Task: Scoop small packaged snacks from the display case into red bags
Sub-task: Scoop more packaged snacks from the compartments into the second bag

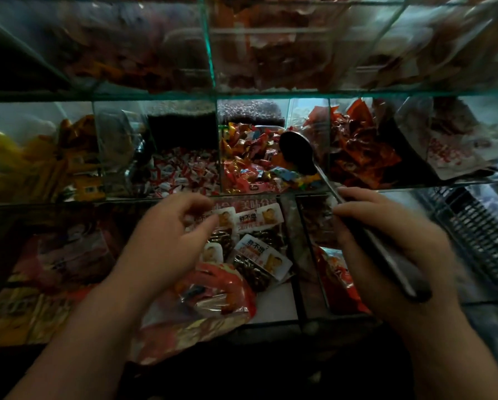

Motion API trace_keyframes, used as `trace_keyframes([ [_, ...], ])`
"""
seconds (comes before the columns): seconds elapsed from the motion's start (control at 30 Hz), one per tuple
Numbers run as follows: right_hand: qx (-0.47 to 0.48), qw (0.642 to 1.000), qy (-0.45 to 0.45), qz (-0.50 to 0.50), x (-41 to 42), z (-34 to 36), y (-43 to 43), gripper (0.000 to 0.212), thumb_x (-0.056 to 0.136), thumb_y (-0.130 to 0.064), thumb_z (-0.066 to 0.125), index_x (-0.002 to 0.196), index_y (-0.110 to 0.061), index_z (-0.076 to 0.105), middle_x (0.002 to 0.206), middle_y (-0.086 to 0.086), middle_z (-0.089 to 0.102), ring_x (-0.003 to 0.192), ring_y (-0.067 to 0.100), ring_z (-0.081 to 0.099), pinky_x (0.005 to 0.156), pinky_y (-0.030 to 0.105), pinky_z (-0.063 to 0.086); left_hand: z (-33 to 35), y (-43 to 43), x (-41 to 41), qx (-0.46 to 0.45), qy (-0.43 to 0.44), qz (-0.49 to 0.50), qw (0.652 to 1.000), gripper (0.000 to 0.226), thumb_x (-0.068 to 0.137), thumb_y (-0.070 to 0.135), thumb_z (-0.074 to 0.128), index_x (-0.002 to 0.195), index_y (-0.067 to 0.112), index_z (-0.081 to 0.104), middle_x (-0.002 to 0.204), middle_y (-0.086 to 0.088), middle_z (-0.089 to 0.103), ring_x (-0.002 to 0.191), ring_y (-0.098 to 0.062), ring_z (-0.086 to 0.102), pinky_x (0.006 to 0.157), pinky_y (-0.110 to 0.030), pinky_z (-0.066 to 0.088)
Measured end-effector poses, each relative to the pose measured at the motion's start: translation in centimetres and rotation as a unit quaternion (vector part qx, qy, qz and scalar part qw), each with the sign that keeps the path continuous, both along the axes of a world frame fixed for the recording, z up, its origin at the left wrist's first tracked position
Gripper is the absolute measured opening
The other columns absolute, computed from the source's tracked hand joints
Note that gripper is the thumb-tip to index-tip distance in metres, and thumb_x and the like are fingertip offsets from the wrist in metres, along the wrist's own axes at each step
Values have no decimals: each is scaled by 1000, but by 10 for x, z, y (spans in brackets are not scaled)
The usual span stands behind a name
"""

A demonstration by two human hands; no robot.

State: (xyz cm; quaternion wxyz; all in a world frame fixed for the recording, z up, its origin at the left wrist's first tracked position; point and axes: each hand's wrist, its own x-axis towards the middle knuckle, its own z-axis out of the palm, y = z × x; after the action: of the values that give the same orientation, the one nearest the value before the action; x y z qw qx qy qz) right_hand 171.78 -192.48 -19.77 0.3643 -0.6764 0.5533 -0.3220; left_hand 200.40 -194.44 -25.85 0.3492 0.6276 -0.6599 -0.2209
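Right hand (386,243) is closed round the long handle of a metal scoop (297,153), whose bowl sits over the compartment of mixed wrapped sweets (250,160) in the middle tier. The bowl looks dark, and whether it is loaded cannot be made out. Left hand (167,235) has curled fingers, with the fingertips at the white-labelled packets (259,252) in the lower tier. Whether it actually pinches a packet or only touches one cannot be told. The red bag (222,295) lies crumpled just below that hand, against the same packets, and its mouth is not visibly held open. Risks noted: with the mouth slack, a tipped scoop would likely spill snacks onto the lower tier. The long handle passes close to a glass divider (322,166) and could knock it. The bowl also stands near the neighbouring red packets (357,157), so stock could be mixed. The working surface is a tiered glass display case (213,67) split by clear partitions. It holds red-and-white sweets (181,171) and yellow packets (77,168) to the left, and a black slatted basket (478,235) stands at the right. Lighting is dim and the upper tier is blurred. No desk shows.
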Motion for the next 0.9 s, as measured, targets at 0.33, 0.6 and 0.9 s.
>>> trace_keyframes([
  [0.33, 216, 974, 25, 63, 41, 34, -2, 53, 95, 3, 50, 137, -24, 31, 99, -6, 63, 78, 1, 50, 51, -6, 35, -9, 34, 78, 262, -308, 59, 913, 68, 68, 66, 80, 125, 33, 63, 119, 9, 65, 105, -12, 63, 89, -33, 55],
  [0.6, 300, 881, 273, 243, 74, 32, 11, 67, 100, 8, 31, 131, -6, -28, 138, -12, -3, 125, -1, 25, 66, -11, 24, -23, 29, 88, 195, -230, 166, 939, 22, 85, 32, 71, 66, 22, 69, 74, 0, 70, 68, -20, 59, 62, -29, 44],
  [0.9, -69, 993, 95, 7, 114, -66, 74, 14, 79, -24, 76, 89, -33, 73, 86, -19, 74, 79, -6, 69, 72, 22, 57, -41, 53, 71, 120, -94, 193, 969, 20, 82, 23, 65, 63, 20, 67, 53, 5, 63, 49, -7, 58, 45, -25, 42],
])
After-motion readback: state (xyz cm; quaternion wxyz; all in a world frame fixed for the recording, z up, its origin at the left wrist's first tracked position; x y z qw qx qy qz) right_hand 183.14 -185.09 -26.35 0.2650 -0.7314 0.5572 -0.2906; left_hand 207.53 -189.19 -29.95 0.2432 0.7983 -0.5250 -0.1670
